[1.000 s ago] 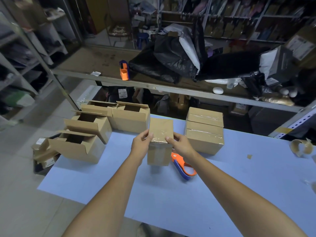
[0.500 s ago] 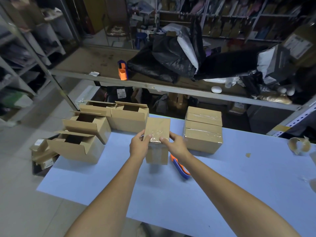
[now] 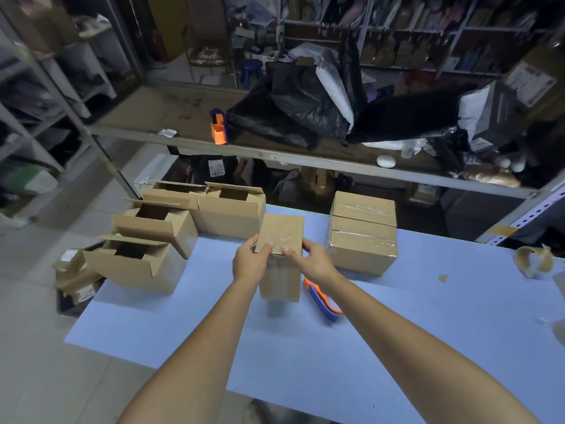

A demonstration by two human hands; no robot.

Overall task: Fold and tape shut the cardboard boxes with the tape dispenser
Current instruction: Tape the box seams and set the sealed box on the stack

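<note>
Head view looks down on a blue table [image 3: 397,347] with both bare arms reaching forward. A shut box [image 3: 279,257] stands on end near the middle of the table, its taped top face tilted toward the camera. The left hand [image 3: 249,261] grips the box's upper left edge, thumb on the top face, fingers curled round the side. The right hand [image 3: 315,261] grips the upper right edge the same way, thumb on the taped face. Both hands are clenched on the box.

Just right of the box, partly hidden behind the right wrist, an orange and blue dispenser [image 3: 324,302] lies flat on the table, touched by neither hand. Farther right and back, two sealed boxes [image 3: 362,232] sit stacked, one on the other. To the left, four open boxes [image 3: 183,228] stand clustered at the table's left edge, flaps up. A spent tape core [image 3: 533,261] lies near the table's right edge. Behind the table a shelf [image 3: 275,156] carries a second orange dispenser [image 3: 219,127] and black bags [image 3: 305,108].
</note>
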